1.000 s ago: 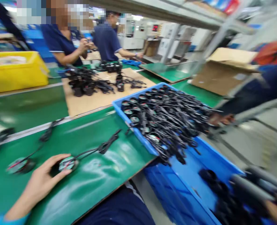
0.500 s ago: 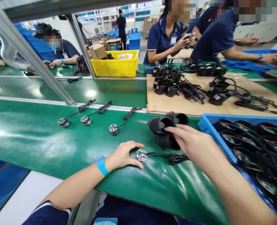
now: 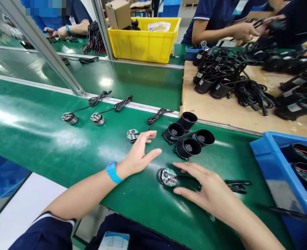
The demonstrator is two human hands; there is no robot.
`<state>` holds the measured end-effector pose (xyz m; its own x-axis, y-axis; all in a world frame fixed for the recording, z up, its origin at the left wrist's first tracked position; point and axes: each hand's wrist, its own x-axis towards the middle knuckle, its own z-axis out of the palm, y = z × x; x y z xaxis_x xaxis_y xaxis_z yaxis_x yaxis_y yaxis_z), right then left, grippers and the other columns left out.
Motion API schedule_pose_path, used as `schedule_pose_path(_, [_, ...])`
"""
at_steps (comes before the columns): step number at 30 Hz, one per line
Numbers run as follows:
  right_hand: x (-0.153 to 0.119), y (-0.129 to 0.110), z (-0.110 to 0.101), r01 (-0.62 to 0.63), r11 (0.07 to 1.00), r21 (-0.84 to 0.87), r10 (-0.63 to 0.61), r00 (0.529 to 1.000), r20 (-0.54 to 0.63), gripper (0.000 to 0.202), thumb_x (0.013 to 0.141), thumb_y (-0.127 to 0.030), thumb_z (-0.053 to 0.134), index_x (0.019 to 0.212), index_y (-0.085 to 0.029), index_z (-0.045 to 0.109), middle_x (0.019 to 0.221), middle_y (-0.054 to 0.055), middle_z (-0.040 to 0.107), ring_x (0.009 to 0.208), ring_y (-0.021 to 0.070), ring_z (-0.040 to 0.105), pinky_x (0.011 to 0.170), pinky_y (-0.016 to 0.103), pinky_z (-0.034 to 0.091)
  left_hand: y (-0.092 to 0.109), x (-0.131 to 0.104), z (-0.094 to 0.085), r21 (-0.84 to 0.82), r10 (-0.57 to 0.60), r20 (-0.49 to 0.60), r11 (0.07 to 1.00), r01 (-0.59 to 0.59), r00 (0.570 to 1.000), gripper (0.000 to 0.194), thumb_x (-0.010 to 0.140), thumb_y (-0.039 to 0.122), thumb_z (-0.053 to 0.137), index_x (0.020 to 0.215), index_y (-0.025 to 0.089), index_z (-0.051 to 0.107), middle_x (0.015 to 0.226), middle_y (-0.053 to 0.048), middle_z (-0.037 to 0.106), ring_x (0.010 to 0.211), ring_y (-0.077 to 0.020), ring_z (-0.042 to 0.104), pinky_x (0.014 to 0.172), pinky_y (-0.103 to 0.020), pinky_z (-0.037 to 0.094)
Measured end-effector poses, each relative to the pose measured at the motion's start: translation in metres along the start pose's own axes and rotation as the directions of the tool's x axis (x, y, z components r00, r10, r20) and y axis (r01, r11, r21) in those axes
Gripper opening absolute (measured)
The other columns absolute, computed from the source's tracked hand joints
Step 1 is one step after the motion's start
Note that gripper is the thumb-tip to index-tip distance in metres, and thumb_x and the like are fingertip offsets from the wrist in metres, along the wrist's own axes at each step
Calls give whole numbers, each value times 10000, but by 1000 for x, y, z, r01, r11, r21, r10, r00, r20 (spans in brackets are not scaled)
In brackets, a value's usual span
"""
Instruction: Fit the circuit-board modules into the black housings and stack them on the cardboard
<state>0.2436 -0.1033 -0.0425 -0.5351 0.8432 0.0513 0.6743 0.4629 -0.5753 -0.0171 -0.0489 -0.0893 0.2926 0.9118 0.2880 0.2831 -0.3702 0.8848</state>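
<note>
A small round motor with a green circuit board on top [image 3: 168,177] lies on the green work surface [image 3: 109,194]. Its black cable passes beneath my right hand [image 3: 207,189], which is open, thumb and fingers spread just right of the motor. My left hand [image 3: 140,154] is open and holds nothing. Its fingertips are near another such motor [image 3: 132,135], partly covering its cable. Beyond both hands, several black cylindrical housings [image 3: 188,148] stand upright in a cluster, open ends up.
Two more motors with coiled cables, one being this motor [image 3: 97,118], lie to the left. On the right stands a blue bin [image 3: 283,177] of wired housings. Cardboard [image 3: 195,104] beyond holds more housings. A yellow crate [image 3: 143,45], a metal post [image 3: 46,52] and co-workers are farther back.
My right hand has let go of the black housings, now standing upright, and come down beside the near motor. My left hand has moved away from that motor toward the farther one. The view has shifted.
</note>
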Motion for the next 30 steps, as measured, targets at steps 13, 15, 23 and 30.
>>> schedule_pose_path(13, [-13,7,16,-25,988,155,41,994,-99,354,921,-312,708,1271,-285,658,789,-31,593,618,101,583,570,191,501,-27,79,35,192,50,153,978,-80,987,805,749,290,857,1435,173,453,1383,-146,631,1275,-312,617,1111,-480,477])
schedule_pose_path(15, [-20,6,6,-15,990,139,36,989,-145,368,933,-332,695,1295,-295,645,772,-33,572,602,96,569,537,181,484,-24,71,27,192,62,165,977,-94,984,677,766,294,840,1356,165,536,1350,-136,656,1241,-301,638,1087,-454,492])
schedule_pose_path(23, [-37,-10,-17,-88,995,52,101,903,-417,411,952,-422,655,1356,-356,610,737,-36,471,513,89,455,472,195,438,7,8,-13,74,45,514,993,-96,857,642,785,381,844,1352,241,579,1319,-76,693,1195,-271,663,1046,-372,467])
schedule_pose_path(30, [-11,-18,5,38,999,-39,-49,933,-358,389,976,-364,633,1352,-267,604,743,-28,509,553,97,515,515,204,464,8,5,-5,47,85,552,990,-132,830,675,785,351,845,1386,252,554,1338,-68,688,1191,-264,664,1050,-369,406])
